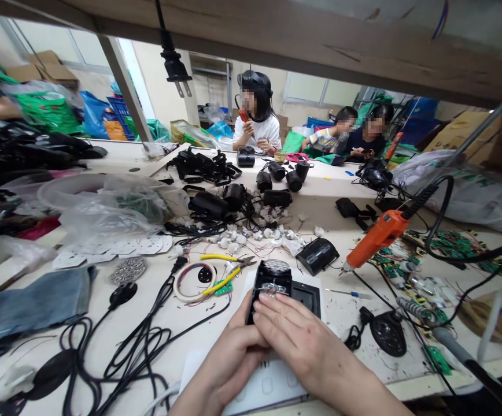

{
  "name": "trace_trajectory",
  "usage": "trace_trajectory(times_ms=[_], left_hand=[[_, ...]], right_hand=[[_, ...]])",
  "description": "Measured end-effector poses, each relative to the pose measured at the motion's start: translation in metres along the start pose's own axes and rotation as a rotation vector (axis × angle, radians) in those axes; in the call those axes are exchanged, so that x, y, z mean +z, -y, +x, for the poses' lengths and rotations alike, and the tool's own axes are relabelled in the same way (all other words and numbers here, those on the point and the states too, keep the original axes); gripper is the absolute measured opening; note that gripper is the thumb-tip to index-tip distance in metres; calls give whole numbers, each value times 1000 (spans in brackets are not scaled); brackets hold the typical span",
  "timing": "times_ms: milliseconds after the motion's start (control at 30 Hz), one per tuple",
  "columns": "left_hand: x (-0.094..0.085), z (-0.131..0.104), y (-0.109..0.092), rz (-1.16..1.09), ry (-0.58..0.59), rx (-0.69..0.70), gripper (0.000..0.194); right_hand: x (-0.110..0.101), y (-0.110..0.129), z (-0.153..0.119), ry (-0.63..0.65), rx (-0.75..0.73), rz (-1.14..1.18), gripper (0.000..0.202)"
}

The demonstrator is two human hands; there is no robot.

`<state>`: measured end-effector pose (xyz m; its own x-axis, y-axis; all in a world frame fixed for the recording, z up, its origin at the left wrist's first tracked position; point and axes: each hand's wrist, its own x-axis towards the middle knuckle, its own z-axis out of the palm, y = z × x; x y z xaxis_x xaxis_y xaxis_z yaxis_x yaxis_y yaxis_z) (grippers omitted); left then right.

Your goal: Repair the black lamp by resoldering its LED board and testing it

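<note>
A black plastic housing (260, 278) stands tilted in front of me, with a round clear lens piece at its top and wires inside. My left hand (236, 346) is closed around its left side and lower end. Across its open face lies my right hand (296, 332), fingers together and gripping it against the left; the right thumb is hidden. Both hands cover the lower part of the housing. Beneath them is a white board (251, 390), and a black rectangular tray-like part (309, 297) lies just behind the right hand.
An orange electric screwdriver (376, 238) hangs at right. Yellow-handled cutters (225, 280), a tape roll (181, 283) and black cables (147, 341) lie at left. Green circuit boards (454, 245) are heaped at right. A black cover (317, 256) sits behind. A shelf (277, 34) crosses overhead; people sit opposite.
</note>
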<state>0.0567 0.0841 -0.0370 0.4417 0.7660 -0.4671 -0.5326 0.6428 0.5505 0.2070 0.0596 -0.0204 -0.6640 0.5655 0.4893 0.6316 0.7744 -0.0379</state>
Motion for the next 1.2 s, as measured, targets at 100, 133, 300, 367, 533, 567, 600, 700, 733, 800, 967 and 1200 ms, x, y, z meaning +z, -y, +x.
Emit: trace_trajectory(times_ms=[100, 133, 300, 367, 533, 567, 600, 700, 733, 800, 967, 1200], left_hand=[[-1, 3, 1, -51, -9, 33, 77], [-2, 3, 1, -67, -19, 39, 75], [-3, 3, -1, -65, -46, 1, 68], [-4, 3, -1, -69, -76, -11, 67], [-2, 0, -6, -185, -48, -52, 44], [-1, -1, -8, -209, -36, -66, 37], [0, -1, -10, -229, -26, -79, 36], [0, -2, -15, -257, -15, -103, 48], [-1, -2, -16, -257, -18, -109, 50], [-1, -2, -16, -251, -22, -113, 49], [2, -1, -15, -230, -37, -124, 40], [8, 1, -10, -194, -169, -99, 17]], right_hand=[[1, 3, 8, -21, 32, 89, 34], [0, 1, 9, -52, 29, 139, 33], [-8, -42, 4, -191, 480, 80, 29], [-6, -73, -1, -81, 884, -132, 31], [12, -125, -12, 73, 1191, -229, 76], [15, -129, -14, 108, 1223, -223, 78], [17, -132, -16, 139, 1248, -214, 79], [18, -138, -22, 205, 1281, -178, 76], [18, -139, -24, 216, 1280, -169, 74], [16, -142, -29, 227, 1269, -158, 72], [20, -143, -36, 219, 1259, -157, 78], [29, -139, -34, 101, 1237, -160, 79]])
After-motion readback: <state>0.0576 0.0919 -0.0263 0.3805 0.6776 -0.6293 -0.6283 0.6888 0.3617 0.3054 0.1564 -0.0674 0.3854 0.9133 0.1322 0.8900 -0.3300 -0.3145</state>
